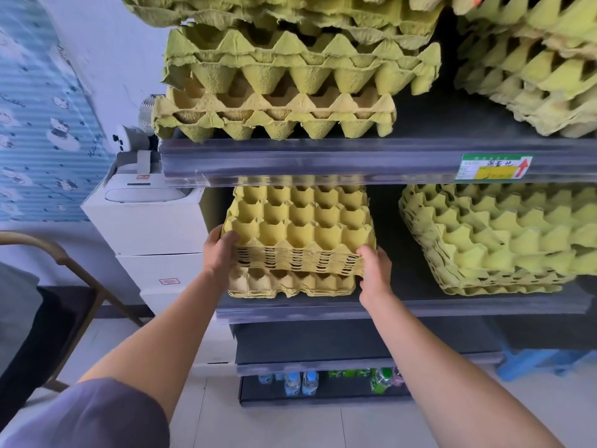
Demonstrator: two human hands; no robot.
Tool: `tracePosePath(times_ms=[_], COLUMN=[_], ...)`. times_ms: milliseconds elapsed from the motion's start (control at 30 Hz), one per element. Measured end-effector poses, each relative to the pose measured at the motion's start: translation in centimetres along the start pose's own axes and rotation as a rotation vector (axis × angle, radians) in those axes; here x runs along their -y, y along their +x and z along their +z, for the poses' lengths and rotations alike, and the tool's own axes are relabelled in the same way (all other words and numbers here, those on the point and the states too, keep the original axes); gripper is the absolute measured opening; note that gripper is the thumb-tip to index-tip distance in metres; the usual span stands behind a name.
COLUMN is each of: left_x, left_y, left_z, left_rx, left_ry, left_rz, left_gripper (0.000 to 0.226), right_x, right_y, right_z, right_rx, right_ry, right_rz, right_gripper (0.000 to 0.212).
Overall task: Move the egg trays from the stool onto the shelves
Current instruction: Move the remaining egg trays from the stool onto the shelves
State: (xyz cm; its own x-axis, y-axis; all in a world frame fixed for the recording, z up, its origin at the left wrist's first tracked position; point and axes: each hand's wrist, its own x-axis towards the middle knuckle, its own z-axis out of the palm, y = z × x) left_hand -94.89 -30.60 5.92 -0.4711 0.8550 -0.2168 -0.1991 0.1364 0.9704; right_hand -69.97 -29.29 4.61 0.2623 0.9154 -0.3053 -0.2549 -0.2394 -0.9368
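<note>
Hands first: left hand [219,250] and right hand [374,270] each curled round a near corner of the egg-tray stack [300,234], held over lower trays [290,282] on the middle shelf [323,310]. A level, square push would likely nest it. Upper shelf [323,160] overhung closely; neighbouring stack [484,247] lay well apart; price label [496,168] above it.

We record one price tag [494,168] on the front rail of the upper shelf [323,156]. It has a green border, a yellow field and a red arrow [525,167] pointing up. Its red handwritten characters are too blurred to read. A red stamp [168,281] on the white box [174,265] is likewise illegible.
</note>
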Motion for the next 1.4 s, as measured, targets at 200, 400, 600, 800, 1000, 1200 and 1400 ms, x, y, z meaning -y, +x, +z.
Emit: tracePosePath(times_ms=[200,400,600,800,1000,1200,1400], left_x=[2.3,2.1,3.3,3.1,3.7,3.9,2.0], left_y=[0.3,1.1,1.5,1.4,-0.9,-2.0,-2.0], left_z=[-1.2,-1.2,-2.1,-2.1,-1.2,-0.2,0.4], left_rx=[-0.001,-0.017,-0.063,0.044,0.098,0.115,0.116], left_ry=[0.027,0.052,-0.014,-0.007,0.04,0.032,0.018], left_rz=[-0.041,0.002,-0.001,-0.045,-0.043,-0.04,-0.098], left_gripper=[0.026,0.031,0.046,0.039,0.059,0.051,0.028], right_x=[-1.7,-0.9,-1.2,-1.4,-0.7,-0.2,1.3], right_y=[0.2,0.9,1.7,1.7,1.6,1.1,1.0], right_z=[0.3,0.8,1.7,1.4,-1.1,-2.6,-2.8], right_rx=[0.038,0.002,0.088,0.084,0.025,0.011,0.071], right_ry=[-0.069,-0.068,-0.11,-0.169,-0.216,-0.199,-0.15], right_rz=[0.016,0.014,0.036,0.088,0.095,0.087,0.068], right_gripper=[0.024,0.014,0.033,0.028,0.031,0.029,0.018])
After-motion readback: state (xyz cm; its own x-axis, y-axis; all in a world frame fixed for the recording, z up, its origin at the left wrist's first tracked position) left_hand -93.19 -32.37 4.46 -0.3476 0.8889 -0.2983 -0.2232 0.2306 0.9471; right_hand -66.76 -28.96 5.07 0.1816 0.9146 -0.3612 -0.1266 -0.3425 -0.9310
